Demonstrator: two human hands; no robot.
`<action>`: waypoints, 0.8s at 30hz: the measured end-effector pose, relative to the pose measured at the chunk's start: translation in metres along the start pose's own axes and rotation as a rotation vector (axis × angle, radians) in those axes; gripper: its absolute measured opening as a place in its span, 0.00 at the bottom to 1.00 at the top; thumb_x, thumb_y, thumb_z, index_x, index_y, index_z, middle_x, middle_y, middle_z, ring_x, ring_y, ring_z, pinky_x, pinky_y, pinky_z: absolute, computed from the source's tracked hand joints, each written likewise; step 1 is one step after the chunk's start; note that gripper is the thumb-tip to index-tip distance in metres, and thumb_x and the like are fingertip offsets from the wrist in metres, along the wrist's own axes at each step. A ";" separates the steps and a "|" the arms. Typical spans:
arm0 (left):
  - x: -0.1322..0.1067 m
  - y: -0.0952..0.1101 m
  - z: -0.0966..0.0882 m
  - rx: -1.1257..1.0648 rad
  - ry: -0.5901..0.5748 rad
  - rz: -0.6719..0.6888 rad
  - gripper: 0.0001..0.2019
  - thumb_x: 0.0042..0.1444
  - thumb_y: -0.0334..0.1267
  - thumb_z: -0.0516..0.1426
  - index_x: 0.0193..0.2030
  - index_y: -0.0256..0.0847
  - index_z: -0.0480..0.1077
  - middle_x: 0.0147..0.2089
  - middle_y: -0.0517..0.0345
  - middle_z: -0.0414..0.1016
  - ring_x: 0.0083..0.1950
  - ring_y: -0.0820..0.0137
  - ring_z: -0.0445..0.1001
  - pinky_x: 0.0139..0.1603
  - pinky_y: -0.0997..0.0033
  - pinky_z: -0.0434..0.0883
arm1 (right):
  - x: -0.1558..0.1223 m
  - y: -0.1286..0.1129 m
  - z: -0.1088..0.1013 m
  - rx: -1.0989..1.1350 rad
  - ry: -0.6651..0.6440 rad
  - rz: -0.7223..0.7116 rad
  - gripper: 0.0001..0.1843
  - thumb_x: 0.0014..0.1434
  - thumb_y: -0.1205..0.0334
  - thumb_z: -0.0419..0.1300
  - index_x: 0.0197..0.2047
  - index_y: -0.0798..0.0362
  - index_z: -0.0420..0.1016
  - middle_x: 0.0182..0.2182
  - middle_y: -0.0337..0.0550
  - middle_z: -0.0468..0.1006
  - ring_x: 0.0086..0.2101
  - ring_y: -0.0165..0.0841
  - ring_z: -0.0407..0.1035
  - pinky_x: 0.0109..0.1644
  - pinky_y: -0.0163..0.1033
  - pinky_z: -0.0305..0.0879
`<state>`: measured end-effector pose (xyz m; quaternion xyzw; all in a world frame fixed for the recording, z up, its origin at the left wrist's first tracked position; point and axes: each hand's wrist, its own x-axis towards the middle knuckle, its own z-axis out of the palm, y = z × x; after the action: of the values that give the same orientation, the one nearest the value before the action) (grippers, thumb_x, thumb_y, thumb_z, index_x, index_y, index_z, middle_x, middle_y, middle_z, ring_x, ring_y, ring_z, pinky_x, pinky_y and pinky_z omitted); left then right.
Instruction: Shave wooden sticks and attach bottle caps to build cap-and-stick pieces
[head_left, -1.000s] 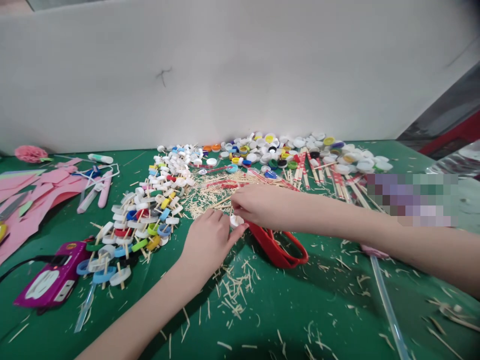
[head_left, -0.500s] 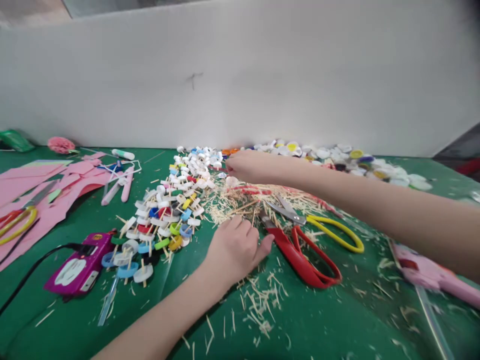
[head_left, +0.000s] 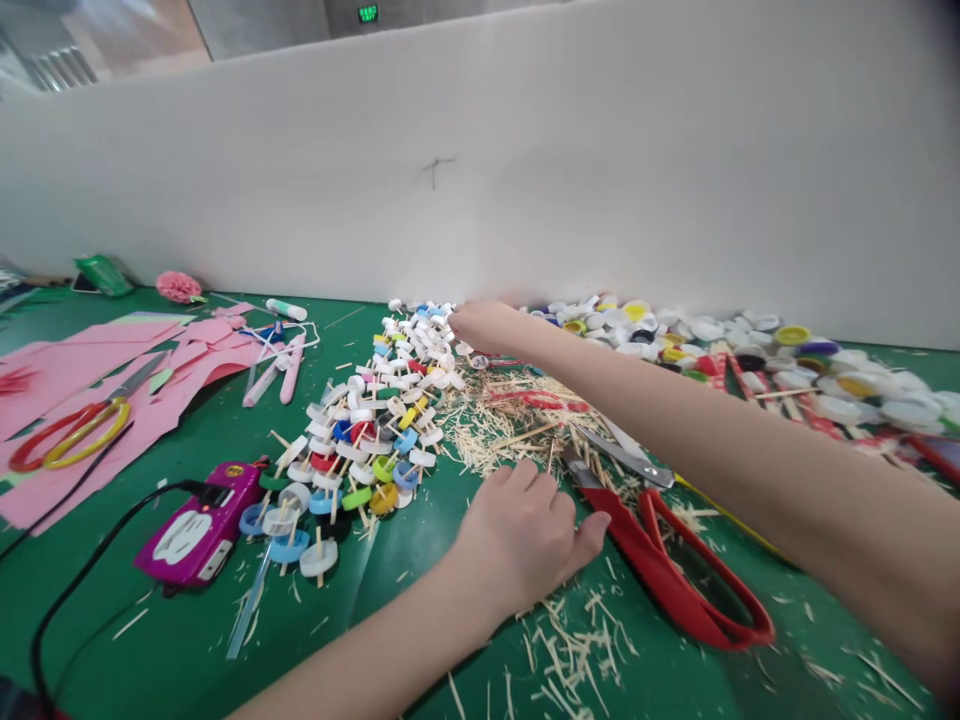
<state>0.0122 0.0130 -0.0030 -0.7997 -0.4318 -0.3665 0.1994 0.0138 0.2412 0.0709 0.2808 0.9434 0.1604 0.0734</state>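
Note:
My left hand (head_left: 529,535) rests on the green table, fingers bent forward and thumb held apart, with no object visible in it. Just beyond its fingers lie cut wooden sticks (head_left: 480,440). Red-handled scissors (head_left: 675,575) lie close by its thumb. My right hand (head_left: 484,325) reaches across to the far end of a pile of bottle caps with sticks through them (head_left: 390,400); its fingers are hidden, so any object in them cannot be seen. Under my right forearm lie yellow-handled scissors (head_left: 634,460), partly covered.
Loose bottle caps (head_left: 705,330) lie along the white partition (head_left: 480,150) at right. To the left are pink paper (head_left: 187,390), orange-and-yellow scissors (head_left: 90,420), a purple device with a black cable (head_left: 199,530), a pink paper flower (head_left: 178,287) and a clear glue stick (head_left: 250,605).
The view has turned left, so everything appears further right. My right hand stays by the far end of the cap pile, its forearm now covering more of the yellow handles. My left hand stays on the table.

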 end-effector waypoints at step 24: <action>-0.005 -0.003 0.006 -0.027 -0.054 -0.013 0.23 0.64 0.41 0.47 0.19 0.38 0.67 0.17 0.58 0.64 0.24 0.70 0.65 0.25 0.69 0.59 | -0.011 0.008 -0.031 0.067 0.125 -0.027 0.10 0.63 0.71 0.52 0.42 0.58 0.75 0.42 0.51 0.75 0.46 0.38 0.66 0.52 0.46 0.61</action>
<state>0.0105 0.0162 -0.0109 -0.8091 -0.4371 -0.3519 0.1747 0.0196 0.2329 0.1035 0.2597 0.9547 0.1451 0.0071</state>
